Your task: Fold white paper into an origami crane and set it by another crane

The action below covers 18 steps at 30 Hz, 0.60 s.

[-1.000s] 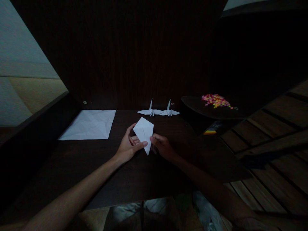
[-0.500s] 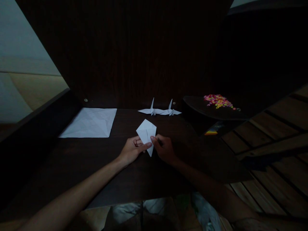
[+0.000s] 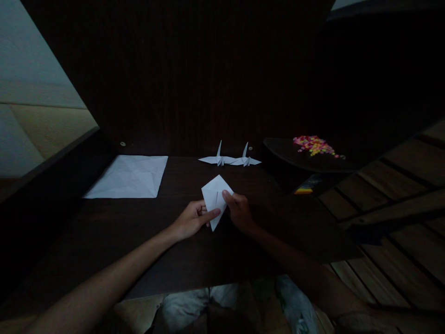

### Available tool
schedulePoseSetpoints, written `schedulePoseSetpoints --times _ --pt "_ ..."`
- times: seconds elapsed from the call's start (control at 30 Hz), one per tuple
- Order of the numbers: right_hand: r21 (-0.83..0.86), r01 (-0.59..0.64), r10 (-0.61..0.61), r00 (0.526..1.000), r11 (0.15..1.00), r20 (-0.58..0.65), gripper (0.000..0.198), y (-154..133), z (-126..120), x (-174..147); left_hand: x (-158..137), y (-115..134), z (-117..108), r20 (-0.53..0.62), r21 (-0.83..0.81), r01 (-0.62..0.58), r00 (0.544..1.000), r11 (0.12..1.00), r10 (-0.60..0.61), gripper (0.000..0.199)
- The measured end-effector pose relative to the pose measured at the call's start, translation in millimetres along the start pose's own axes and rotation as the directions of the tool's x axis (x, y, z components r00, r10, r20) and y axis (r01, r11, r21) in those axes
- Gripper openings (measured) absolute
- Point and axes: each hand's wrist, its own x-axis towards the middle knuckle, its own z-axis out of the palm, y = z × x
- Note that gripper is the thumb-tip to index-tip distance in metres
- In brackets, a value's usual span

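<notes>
A sheet of white paper folded into a kite shape [image 3: 212, 197] is held between my hands above the dark table, its narrow point toward me. My left hand [image 3: 194, 219] grips its lower left part, thumb on top and fingers curled beneath. At the upper right edge, my right hand [image 3: 239, 208] pinches the paper with its thumb on the front. A slit or crease line runs down the middle of the kite. Beyond it stand two white origami cranes [image 3: 219, 160] side by side, wings touching or overlapping.
A creased white paper sheet [image 3: 130, 177] lies at the back left. Small pink and yellow pieces [image 3: 314, 145] are heaped on a dark curved shelf [image 3: 288, 153] at right. A tall dark panel [image 3: 181, 83] closes the back, and a low side board [image 3: 52, 157] borders the left.
The folded paper has turned so its narrow point swings left and its top right. My right thumb has moved up along the right edge; my left hand keeps its hold.
</notes>
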Motion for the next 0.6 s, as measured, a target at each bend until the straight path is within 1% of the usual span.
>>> schedulePoseSetpoints --times 0.07,0.13,0.2,0.33,0.43,0.5,0.6 --pt "0.0 0.004 -0.004 1.0 1.0 0.014 0.05 0.2 0.5 -0.7 1.2 -1.9 -0.1 -0.048 0.025 -0.033 0.998 0.999 0.035 0.043" --pt "0.012 0.023 -0.024 0.998 1.0 0.057 0.05 1.3 0.7 -1.7 2.1 -2.9 -0.9 -0.091 0.027 -0.063 0.994 0.998 0.065 0.045" --pt "0.022 0.039 -0.041 0.994 0.999 0.099 0.05 2.4 0.6 -2.4 2.3 -2.7 -2.4 -0.108 0.02 -0.073 0.991 0.997 0.075 0.044" --pt "0.07 0.017 -0.025 0.993 0.997 0.118 0.042 1.3 0.3 -1.7 1.2 -1.1 -5.9 -0.093 0.022 -0.065 0.993 0.998 0.066 0.042" --pt "0.107 -0.009 -0.002 0.995 0.994 0.104 0.033 -1.7 0.6 -0.5 0.1 -1.0 -6.8 -0.041 -0.004 -0.008 0.999 1.0 0.008 0.042" --pt "0.103 -0.016 0.006 0.995 0.995 0.095 0.03 -2.8 1.1 0.0 0.3 -1.6 -6.6 -0.007 -0.033 0.012 1.0 0.999 -0.012 0.042" --pt "0.06 -0.02 0.017 0.999 0.998 0.047 0.03 -1.9 2.9 0.0 1.9 -3.1 -6.0 -0.013 -0.058 -0.043 0.999 0.997 0.042 0.041"
